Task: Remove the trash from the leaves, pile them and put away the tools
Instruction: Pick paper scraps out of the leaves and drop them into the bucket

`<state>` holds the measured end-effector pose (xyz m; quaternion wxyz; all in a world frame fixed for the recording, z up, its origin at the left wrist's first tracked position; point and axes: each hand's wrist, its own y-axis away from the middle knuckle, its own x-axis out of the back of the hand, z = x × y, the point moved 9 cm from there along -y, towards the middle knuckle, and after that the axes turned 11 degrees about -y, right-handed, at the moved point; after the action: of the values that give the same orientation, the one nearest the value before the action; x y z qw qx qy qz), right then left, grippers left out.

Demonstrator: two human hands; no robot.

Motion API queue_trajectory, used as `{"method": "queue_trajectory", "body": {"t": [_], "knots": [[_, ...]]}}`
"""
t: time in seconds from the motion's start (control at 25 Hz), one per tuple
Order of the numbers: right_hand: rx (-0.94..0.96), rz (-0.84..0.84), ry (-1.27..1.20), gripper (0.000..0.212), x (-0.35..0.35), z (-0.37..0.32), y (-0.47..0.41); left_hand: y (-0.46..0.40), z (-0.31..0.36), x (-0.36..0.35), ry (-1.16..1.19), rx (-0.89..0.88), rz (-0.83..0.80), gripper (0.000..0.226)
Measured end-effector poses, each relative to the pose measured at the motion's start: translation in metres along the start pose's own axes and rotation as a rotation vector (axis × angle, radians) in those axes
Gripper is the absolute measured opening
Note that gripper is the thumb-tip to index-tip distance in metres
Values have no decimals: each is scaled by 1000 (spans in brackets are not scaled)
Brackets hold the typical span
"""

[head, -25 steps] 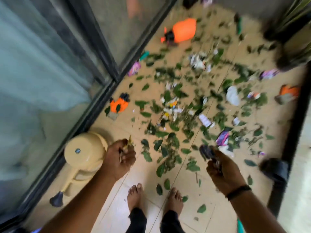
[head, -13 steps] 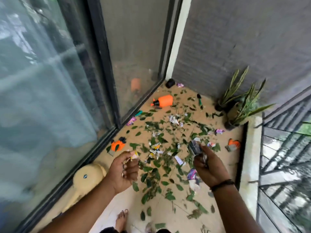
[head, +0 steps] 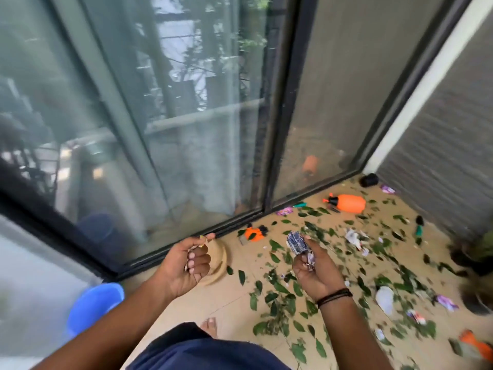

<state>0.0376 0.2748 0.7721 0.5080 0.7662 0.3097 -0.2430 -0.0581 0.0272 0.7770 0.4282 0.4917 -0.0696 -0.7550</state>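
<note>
Head view: left hand [head: 186,263] fisted on scraps, right hand [head: 312,265] clutching wrappers [head: 296,243]; blue bin [head: 93,303] lies left, nearer the left.

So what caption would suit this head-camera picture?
Both hands, left hand and right hand, clutch gathered wrappers above a leaf-strewn floor.

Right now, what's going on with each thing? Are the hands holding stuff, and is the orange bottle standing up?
Left hand: closed on small wrapper scraps.
Right hand: closed on a crumpled dark wrapper.
Orange spray bottle: lying on its side on the floor.
Leaves: scattered, not piled.
White paper scrap: lying among the leaves.
Blue tub: upright beside the glass door.
</note>
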Motion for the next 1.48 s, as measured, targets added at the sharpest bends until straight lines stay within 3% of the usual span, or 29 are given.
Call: {"method": "queue_trajectory", "body": {"t": [0.08, 0.24, 0.28, 0.44, 0.76, 1.0, 1.12, 1.28, 1.36, 1.48], "knots": [[-67, -50, 49, 7, -28, 25, -6, 27, 10, 25, 72, -57, 53, 48], [-165, -103, 78, 5, -77, 82, -18, 80, 32, 109, 178, -205, 341, 6], [-189, -130, 87, 7, -88, 98, -21, 92, 35, 131, 212, -233, 400, 5], [-321, -203, 229, 19, -136, 192, -22, 145, 40, 221, 351, -283, 547, 28], [-419, -178, 428, 22, -204, 383, -13, 214, 65, 371, 497, -255, 746, 30], [-451, -23, 549, 16, -182, 502, -42, 225, 81, 471, 478, -179, 826, 16], [-446, 87, 711, 11, -144, 552, -69, 206, 63, 521, 428, -62, 882, 11], [-494, 231, 880, 11, -70, 620, -131, 152, 23, 580, 473, 45, 845, 27], [-513, 281, 992, 17, -30, 654, -168, 125, -3, 620, 476, 122, 913, 35], [-495, 257, 1165, 26, 10, 700, -220, 100, -28, 679, 293, 288, 1036, 37]]}}
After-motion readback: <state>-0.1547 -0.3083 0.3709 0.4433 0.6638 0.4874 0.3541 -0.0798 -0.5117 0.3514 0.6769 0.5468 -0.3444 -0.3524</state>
